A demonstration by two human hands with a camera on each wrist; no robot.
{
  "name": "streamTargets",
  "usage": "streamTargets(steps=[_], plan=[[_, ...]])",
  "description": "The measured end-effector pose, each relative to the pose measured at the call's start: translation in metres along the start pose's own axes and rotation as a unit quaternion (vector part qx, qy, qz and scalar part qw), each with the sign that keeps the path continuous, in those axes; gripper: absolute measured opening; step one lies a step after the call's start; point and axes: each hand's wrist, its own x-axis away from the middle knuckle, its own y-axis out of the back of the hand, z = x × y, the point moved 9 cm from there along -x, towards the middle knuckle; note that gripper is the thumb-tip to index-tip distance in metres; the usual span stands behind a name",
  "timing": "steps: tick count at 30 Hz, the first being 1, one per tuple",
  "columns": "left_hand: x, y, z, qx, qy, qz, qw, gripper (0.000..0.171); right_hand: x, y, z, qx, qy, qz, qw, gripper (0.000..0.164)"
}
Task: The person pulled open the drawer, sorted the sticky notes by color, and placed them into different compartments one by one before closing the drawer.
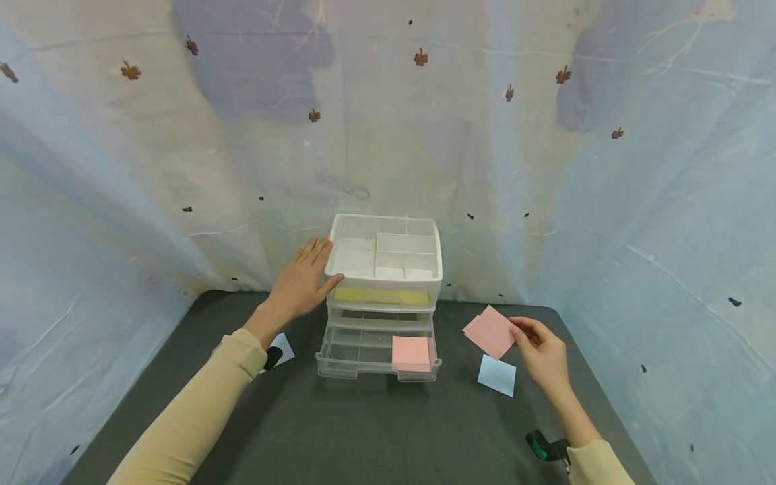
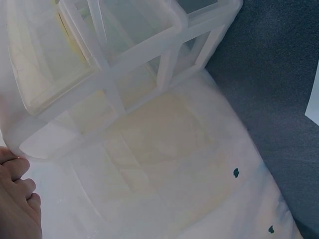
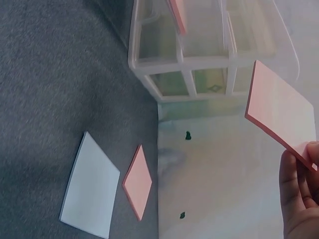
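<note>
Nearest on the dark surface point(image 1: 388, 431) lies the right blue pad point(image 1: 497, 378), flat, just beyond which the right hand point(image 1: 545, 357) holds a pink pad point(image 1: 492, 331) up. Thumb and fingers pinch that pad near one edge, and most of its face stands out toward the box. Below it a second pink pad point(image 3: 138, 183) rests on the surface beside the blue one.

Toward the middle, the drawer point(image 1: 336, 368) is pulled out, with another pink pad, the drawer pad point(image 1: 411, 353), at its front right. The left blue pad point(image 1: 281, 349) lies near the left wrist, which partly hides it.

The step in hand looks like picking up one pink pad; given the drawer pad, putting pink with pink seems the likely sense of it. The next move would then call for a leftward carry over the drawer's side wall, the pad turned level — and a low release, so that it settles squarely on or beside its match.

Farther back, the left hand point(image 1: 300, 286) has its fingers straight against the left side of the box point(image 1: 384, 284), thumb by the front corner, gripping nothing; I judge it a steadying touch, worth holding through the placing. A yellow pad point(image 1: 380, 296) shows behind the upper front, under the divided tray point(image 1: 354, 254). Beyond hangs a patterned cloth point(image 1: 388, 155).
</note>
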Motion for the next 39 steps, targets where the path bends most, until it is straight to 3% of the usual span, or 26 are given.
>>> streamTargets(steps=[10, 23, 39], plan=[[0.000, 0.001, 0.000, -0.004, 0.008, 0.014, 0.9999, 0.082, -0.002, -0.018, 0.025, -0.017, 0.019, 0.009, 1.000, 0.018], [0.000, 0.001, -0.002, -0.010, 0.010, 0.006, 0.9999, 0.082, -0.005, -0.044, 0.031, -0.038, 0.024, 0.049, 0.998, 0.016], [0.000, 0.002, -0.003, -0.015, 0.013, 0.011, 0.9997, 0.082, -0.004, -0.083, 0.061, -0.074, 0.094, 0.089, 0.989, 0.014]])
